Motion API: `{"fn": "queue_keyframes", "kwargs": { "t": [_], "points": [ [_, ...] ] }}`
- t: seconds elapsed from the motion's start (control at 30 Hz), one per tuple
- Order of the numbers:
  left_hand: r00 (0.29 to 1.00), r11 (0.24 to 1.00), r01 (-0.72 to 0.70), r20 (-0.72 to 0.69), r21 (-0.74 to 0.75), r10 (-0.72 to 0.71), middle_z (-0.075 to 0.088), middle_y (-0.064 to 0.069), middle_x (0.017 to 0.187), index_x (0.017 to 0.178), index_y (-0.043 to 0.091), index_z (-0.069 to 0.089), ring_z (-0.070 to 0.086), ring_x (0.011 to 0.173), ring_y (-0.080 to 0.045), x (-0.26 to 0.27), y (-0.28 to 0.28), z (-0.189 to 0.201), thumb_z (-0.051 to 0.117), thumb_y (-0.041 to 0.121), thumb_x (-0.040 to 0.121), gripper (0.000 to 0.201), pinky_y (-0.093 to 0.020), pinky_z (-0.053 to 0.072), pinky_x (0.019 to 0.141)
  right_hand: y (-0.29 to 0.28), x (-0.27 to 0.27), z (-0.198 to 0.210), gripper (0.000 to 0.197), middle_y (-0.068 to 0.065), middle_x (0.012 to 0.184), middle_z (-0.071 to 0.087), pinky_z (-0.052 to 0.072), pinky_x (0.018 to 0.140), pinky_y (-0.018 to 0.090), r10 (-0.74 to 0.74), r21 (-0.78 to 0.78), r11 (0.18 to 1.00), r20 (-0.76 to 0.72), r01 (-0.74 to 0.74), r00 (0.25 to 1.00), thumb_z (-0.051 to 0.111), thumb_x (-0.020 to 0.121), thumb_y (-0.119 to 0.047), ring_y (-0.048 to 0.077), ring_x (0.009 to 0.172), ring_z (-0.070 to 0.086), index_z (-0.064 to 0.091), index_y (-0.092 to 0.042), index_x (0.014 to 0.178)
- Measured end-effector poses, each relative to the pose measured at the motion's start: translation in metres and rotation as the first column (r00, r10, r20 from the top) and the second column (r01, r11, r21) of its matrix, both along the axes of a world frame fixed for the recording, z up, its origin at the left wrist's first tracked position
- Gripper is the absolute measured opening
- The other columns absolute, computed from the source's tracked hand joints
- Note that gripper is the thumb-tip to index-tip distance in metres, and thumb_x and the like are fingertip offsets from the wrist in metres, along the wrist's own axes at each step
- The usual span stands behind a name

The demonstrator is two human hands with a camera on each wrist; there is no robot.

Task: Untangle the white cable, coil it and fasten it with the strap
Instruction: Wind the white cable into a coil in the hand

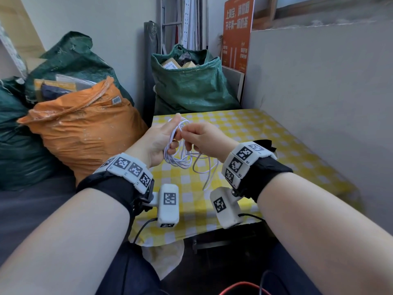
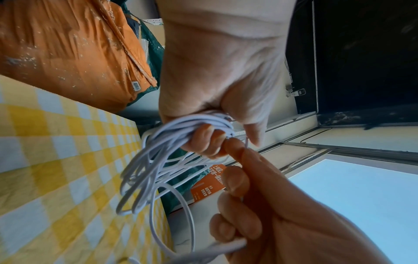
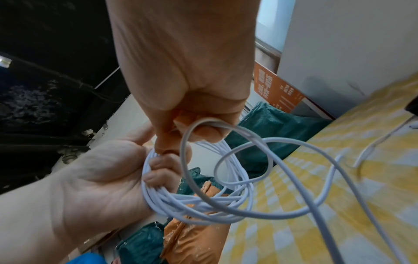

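Thin white cable [image 1: 183, 153] was held above the yellow-and-white checked surface [image 1: 251, 133], bunched into several loops. Left hand [image 1: 158, 139] had its grip clenched round the loop bundle, fingers [image 2: 204, 138] curled over the strands. Right hand [image 1: 204, 138] sat just beside it, touching, grip pinching one strand at the top of the bundle; another loop passed under its curled fingers [image 3: 207, 132]. Loose cable hung below both hands toward the surface. Black item [image 1: 265, 144] behind the right wrist was mostly hidden, unidentifiable. Cable ends hard to make out. Orange sack [image 1: 85, 128] stood left of the surface.
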State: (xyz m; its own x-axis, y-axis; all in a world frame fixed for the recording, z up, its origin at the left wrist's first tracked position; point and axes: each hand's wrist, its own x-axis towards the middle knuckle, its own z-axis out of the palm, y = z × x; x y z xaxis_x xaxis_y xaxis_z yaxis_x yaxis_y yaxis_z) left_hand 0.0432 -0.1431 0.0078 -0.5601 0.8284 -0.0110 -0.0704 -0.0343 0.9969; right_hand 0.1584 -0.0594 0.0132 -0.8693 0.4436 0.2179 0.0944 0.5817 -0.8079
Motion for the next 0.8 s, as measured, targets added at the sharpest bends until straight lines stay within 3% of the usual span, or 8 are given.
{"fn": "queue_keyframes", "kwargs": {
  "t": [0.1, 0.2, 0.33, 0.47, 0.53, 0.63, 0.73, 0.8],
  "points": [
    [1.000, 1.000, 0.002, -0.021, -0.017, -0.002, 0.040, -0.001, 0.051, 0.071, 0.012, 0.051, 0.034, 0.041, -0.009, 0.002, 0.000, 0.000, 0.050, 0.030, 0.096, 0.032, -0.015, 0.022, 0.034, -0.001, -0.001, -0.002, 0.023, -0.004, 0.059, 0.056, 0.035, 0.045, 0.016, 0.023, 0.045, 0.999, 0.050, -0.025, 0.998, 0.047, 0.096, -0.015, 0.001, 0.039, 0.038, 0.065, -0.005, 0.084],
    [1.000, 1.000, -0.024, 0.011, -0.004, 0.025, 0.047, -0.003, 0.058, 0.069, 0.010, 0.051, 0.040, 0.045, -0.011, 0.001, -0.001, -0.001, 0.046, 0.027, 0.099, 0.035, -0.015, 0.024, 0.033, -0.001, 0.004, -0.003, 0.028, -0.002, 0.067, 0.060, 0.047, 0.051, 0.018, 0.045, -0.151, 0.988, 0.124, -0.026, 0.991, 0.050, 0.096, -0.028, 0.007, 0.053, 0.049, 0.068, -0.012, 0.082],
    [0.989, 0.999, -0.017, 0.144, 0.051, 0.010, 0.047, 0.004, 0.049, 0.071, 0.014, 0.046, 0.038, 0.041, -0.009, -0.005, -0.004, 0.000, 0.042, 0.031, 0.100, 0.034, -0.016, 0.022, 0.033, 0.005, 0.016, -0.007, 0.043, 0.003, 0.079, 0.068, 0.056, 0.071, 0.032, 0.069, -0.288, 0.957, 0.367, 0.043, 0.928, 0.042, 0.098, -0.039, 0.017, 0.066, 0.060, 0.068, -0.007, 0.089],
    [0.956, 0.992, 0.034, 0.285, 0.119, -0.067, 0.032, 0.009, 0.045, 0.068, 0.020, 0.040, 0.032, 0.039, -0.007, -0.008, -0.007, 0.003, 0.037, 0.040, 0.100, 0.038, -0.016, 0.023, 0.036, 0.015, 0.022, -0.012, 0.033, 0.005, 0.077, 0.066, 0.055, 0.067, 0.031, -0.001, -0.213, 0.969, 0.513, 0.128, 0.858, 0.052, 0.096, -0.034, 0.018, 0.062, 0.059, 0.066, -0.004, 0.092],
    [0.940, 0.989, 0.064, 0.324, 0.137, -0.105, 0.028, 0.010, 0.043, 0.067, 0.021, 0.039, 0.028, 0.038, -0.006, -0.008, -0.008, 0.005, 0.036, 0.043, 0.099, 0.039, -0.016, 0.023, 0.037, 0.020, 0.021, -0.014, 0.021, 0.004, 0.075, 0.062, 0.054, 0.063, 0.029, -0.119, -0.171, 0.961, 0.445, 0.215, 0.887, 0.057, 0.093, -0.027, 0.016, 0.060, 0.057, 0.061, -0.007, 0.088],
    [0.918, 0.982, 0.116, 0.361, 0.146, -0.162, 0.026, 0.010, 0.042, 0.067, 0.021, 0.038, 0.025, 0.035, -0.006, -0.008, -0.010, 0.006, 0.035, 0.044, 0.099, 0.040, -0.016, 0.020, 0.036, 0.027, 0.020, -0.013, 0.005, 0.003, 0.084, 0.057, 0.054, 0.064, 0.031, -0.199, -0.302, 0.911, 0.270, 0.279, 0.942, 0.060, 0.089, -0.016, 0.017, 0.067, 0.056, 0.055, -0.014, 0.089],
    [0.901, 0.974, 0.179, 0.376, 0.136, -0.218, 0.025, 0.009, 0.041, 0.067, 0.021, 0.039, 0.024, 0.035, -0.005, -0.006, -0.010, 0.006, 0.034, 0.045, 0.099, 0.040, -0.016, 0.018, 0.037, 0.029, 0.018, -0.010, 0.015, 0.003, 0.096, 0.060, 0.055, 0.074, 0.034, -0.235, -0.297, 0.911, 0.197, 0.287, 0.952, 0.058, 0.091, -0.025, 0.017, 0.080, 0.058, 0.057, -0.017, 0.104],
    [0.892, 0.967, 0.218, 0.375, 0.132, -0.252, 0.026, 0.009, 0.041, 0.065, 0.021, 0.041, 0.025, 0.035, -0.005, -0.004, -0.010, 0.006, 0.034, 0.045, 0.098, 0.042, -0.016, 0.019, 0.037, 0.027, 0.017, -0.010, 0.019, 0.006, 0.089, 0.062, 0.056, 0.071, 0.033, -0.239, -0.239, 0.931, 0.169, 0.275, 0.956, 0.052, 0.094, -0.028, 0.017, 0.076, 0.060, 0.062, -0.012, 0.096]
  ]
}}
